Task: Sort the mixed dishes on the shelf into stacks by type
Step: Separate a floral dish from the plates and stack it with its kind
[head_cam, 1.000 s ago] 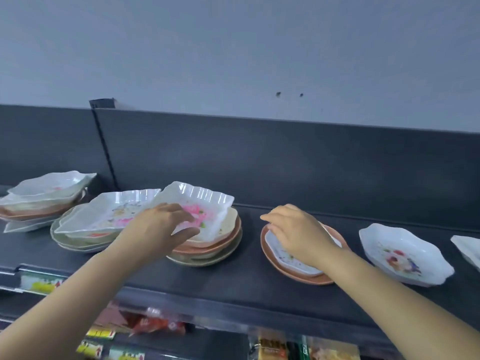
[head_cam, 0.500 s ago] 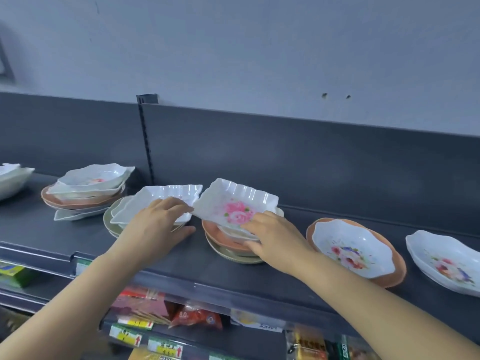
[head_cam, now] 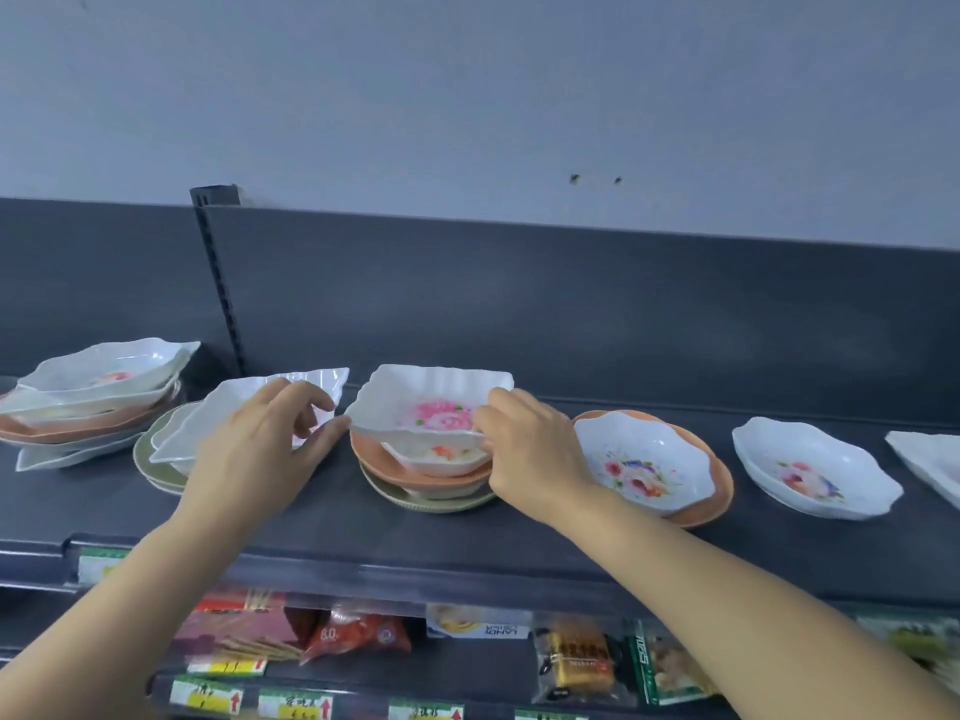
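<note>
Sorting incomplete: rose dish (head_cam: 431,407) tops orange plate (head_cam: 370,458) and green plate (head_cam: 431,504) on shelf (head_cam: 519,535). Right hand (head_cam: 530,452) pinches its rim; left hand (head_cam: 254,454) grips neighbouring white dish (head_cam: 324,381).

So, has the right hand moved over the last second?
Yes. The right hand went left, off the flowered bowl on the orange plate, to grip the pink-flowered square dish.

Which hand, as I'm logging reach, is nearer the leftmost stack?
Left. The left hand holds the fluted dish just right of the leftmost stack; the right hand is farther right, gripping the rose dish.
</note>
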A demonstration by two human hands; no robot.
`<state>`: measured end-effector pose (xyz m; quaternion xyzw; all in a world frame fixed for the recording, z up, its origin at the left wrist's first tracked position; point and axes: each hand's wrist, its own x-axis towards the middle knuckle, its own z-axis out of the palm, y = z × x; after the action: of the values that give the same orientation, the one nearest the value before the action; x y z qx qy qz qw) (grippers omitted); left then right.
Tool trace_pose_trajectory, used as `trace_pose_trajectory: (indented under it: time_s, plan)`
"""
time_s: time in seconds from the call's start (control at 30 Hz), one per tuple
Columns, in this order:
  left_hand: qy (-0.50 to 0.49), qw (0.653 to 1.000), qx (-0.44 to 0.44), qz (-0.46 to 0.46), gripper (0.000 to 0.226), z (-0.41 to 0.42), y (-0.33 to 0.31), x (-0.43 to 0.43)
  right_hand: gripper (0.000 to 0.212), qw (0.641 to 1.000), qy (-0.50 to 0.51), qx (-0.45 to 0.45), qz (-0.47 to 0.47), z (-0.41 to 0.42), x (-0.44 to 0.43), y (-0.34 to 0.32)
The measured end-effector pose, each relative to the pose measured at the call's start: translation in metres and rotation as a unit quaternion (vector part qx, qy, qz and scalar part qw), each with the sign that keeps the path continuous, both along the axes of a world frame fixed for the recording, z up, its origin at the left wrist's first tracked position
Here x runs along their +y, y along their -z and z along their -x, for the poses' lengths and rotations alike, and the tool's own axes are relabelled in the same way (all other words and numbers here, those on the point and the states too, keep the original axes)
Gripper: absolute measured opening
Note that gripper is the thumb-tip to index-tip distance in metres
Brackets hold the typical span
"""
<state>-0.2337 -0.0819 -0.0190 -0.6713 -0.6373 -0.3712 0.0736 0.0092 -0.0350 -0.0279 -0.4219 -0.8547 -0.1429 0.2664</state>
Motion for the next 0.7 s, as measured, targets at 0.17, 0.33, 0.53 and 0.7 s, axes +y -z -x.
trace_pose_trajectory:
  time_s: [0.17, 0.33, 0.53, 0.7]
  plan:
    - [0.032, 0.999, -0.001, -0.014, 0.011, -0.028, -0.002, 0.007, 0.041, 0.997, 0.020, 0.041, -0.059, -0.032, -0.002, -0.007]
    - [0.082, 0.996, 0.025, -0.018, 0.013, -0.069, 0.003, 0.017, 0.036, 0.992, 0.081, 0.051, -0.078, -0.084, -0.001, -0.011]
    - [0.163, 0.983, 0.074, -0.042, 0.033, -0.124, 0.010, 0.032, 0.039, 0.982, 0.173, 0.028, -0.066, -0.153, -0.009, -0.010]
    - [0.228, 0.967, 0.107, 0.022, 0.017, -0.175, 0.022, 0.044, 0.031, 0.974, 0.208, 0.036, -0.076, -0.207, -0.022, -0.004]
